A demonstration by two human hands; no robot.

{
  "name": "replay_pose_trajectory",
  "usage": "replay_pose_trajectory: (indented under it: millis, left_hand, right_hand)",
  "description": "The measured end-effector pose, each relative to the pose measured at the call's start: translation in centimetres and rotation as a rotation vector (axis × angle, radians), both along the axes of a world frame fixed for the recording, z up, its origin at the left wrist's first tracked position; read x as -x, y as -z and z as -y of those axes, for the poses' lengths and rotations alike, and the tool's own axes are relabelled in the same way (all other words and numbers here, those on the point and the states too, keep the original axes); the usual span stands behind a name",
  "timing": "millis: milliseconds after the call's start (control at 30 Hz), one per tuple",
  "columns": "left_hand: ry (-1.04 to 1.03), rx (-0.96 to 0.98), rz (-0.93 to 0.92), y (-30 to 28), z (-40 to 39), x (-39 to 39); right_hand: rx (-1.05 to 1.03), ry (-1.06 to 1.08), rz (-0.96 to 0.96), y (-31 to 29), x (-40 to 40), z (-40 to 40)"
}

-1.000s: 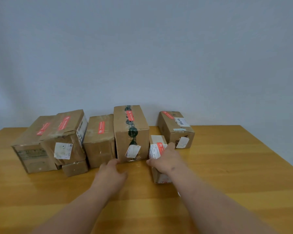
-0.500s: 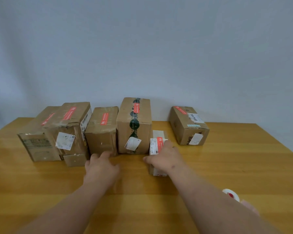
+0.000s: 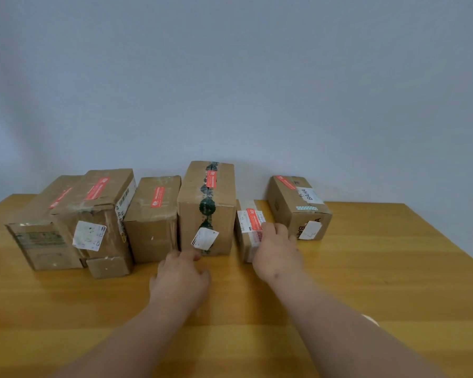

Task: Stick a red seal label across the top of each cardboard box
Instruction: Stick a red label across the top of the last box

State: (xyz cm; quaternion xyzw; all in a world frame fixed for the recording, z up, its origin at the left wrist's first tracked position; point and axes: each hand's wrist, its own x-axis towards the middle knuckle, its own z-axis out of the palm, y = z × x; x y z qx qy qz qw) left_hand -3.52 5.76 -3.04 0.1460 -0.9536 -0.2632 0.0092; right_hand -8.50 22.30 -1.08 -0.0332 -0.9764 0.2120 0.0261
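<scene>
Head view: my right hand (image 3: 277,248) rests on small box (image 3: 247,236), covering part of its red label (image 3: 254,222), fingers relaxed; my left hand (image 3: 179,276) loose, holding nothing, before tall box (image 3: 206,211).

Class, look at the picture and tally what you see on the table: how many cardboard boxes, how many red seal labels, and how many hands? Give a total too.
cardboard boxes: 7
red seal labels: 6
hands: 2
Total: 15

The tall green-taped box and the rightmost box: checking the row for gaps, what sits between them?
In the head view, a small cardboard box with a red seal label, under the right hand.
</scene>
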Motion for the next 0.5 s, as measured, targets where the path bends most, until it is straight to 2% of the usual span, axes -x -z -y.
replay_pose_trajectory:
  millis: [67, 200, 300, 367, 500]
  left_hand:
    - [0.027, -0.011, -0.031, -0.2, -0.5, 0.2]
    - [0.081, -0.017, -0.069, -0.5, -1.4, 1.0]
    - [0.121, -0.011, -0.050, -0.1, -2.1, 1.5]
    - [0.128, -0.025, -0.046, 0.3, -2.4, 1.9]
    - [0.145, -0.038, -0.009, 0.7, -3.0, 2.4]
  right_hand:
    - [-0.058, 0.072, -0.082, -0.1, 0.4, -0.2]
    - [0.006, 0.097, -0.229, -1.3, 1.8, -1.6]
    - [0.021, 0.199, -0.286, -1.9, 3.2, -3.3]
    - [0.028, 0.275, -0.266, -2.1, 4.4, -4.5]
    - [-0.011, 0.339, -0.029, -2.1, 6.8, -6.9]
